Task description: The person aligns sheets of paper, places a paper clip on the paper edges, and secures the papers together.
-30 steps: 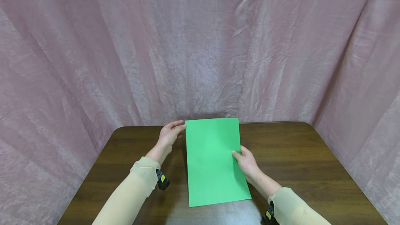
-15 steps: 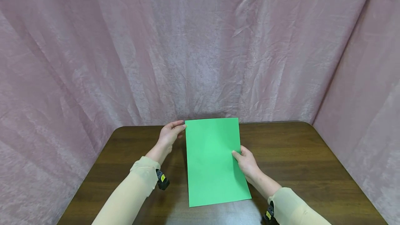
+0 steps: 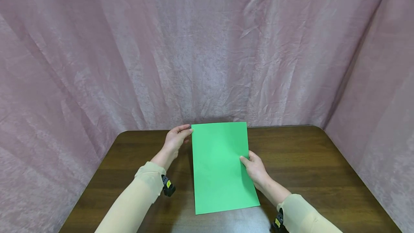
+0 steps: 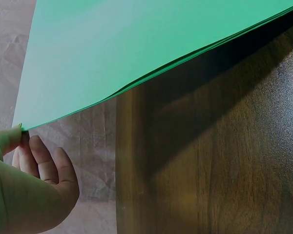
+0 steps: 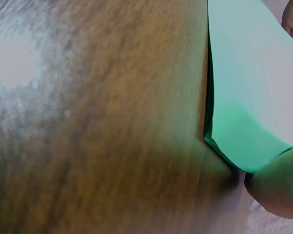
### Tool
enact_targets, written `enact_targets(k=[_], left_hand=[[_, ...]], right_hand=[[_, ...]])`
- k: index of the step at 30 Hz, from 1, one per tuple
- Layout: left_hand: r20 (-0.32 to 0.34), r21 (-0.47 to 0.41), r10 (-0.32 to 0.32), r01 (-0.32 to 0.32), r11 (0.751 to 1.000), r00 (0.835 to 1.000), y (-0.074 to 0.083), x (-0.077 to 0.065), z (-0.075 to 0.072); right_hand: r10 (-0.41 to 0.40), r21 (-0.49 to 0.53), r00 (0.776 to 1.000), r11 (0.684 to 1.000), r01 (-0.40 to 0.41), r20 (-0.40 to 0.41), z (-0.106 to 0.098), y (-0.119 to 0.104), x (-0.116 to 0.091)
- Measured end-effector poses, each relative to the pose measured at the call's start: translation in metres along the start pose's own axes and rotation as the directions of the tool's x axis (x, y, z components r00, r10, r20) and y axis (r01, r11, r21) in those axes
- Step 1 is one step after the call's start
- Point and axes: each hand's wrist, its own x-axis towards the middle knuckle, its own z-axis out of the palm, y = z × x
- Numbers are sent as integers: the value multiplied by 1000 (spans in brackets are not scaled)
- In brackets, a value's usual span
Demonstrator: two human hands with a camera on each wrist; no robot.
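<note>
A plain green sheet of paper is held up over the table, its long sides running away from me. My left hand pinches its far left corner between thumb and fingers. On the right long edge, my right hand grips the paper with the thumb on top; its other fingers are mostly hidden underneath. In the left wrist view the paper shows more than one layer along its edge, slightly parted in the middle. The right wrist view shows the paper bending near the right hand.
The brown wood-grain table spreads beneath the paper and has rounded far corners. Pink curtains hang behind it and at both sides. A black wrist camera sits on the left sleeve, another wrist camera on the right.
Both hands and the paper stay practically still. Only the curtain at the right shifts a little in its folds.
</note>
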Motion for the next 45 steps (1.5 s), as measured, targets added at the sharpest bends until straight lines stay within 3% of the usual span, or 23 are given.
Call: enact_targets(k=[45], left_hand=[[35,-7,-7,8,1000,999,-4,2,2]], right_hand=[[-13,6,999,1000,13,35,3,0,-1]])
